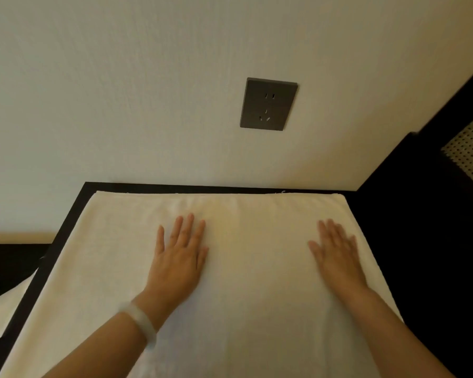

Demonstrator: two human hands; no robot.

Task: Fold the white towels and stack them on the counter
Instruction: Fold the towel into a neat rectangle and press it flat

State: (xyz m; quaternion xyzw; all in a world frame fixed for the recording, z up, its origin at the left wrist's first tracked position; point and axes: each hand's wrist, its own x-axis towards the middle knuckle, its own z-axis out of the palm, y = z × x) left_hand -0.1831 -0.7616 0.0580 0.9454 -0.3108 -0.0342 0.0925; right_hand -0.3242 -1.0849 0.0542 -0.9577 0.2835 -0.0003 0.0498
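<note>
1. White cloth, a towel [112, 268], is spread flat over the dark counter [74, 214], with its far edge laid just short of the wall [120, 91].
2. The left hand [179, 257] is laid palm-down near the towel's middle; its grip is spread, with the fingers straight and slightly apart and nothing pinched.
3. The right hand [336, 257] is laid flat nearer the towel's right edge, its grip likewise spread, though its outline is blurred.
4. A pale bracelet [141, 323] is worn on the left wrist.
5. More white cloth [6, 309] is seen beyond the counter's left edge.
6. A dark grey socket [268, 104] is mounted on the wall above the towel.
</note>
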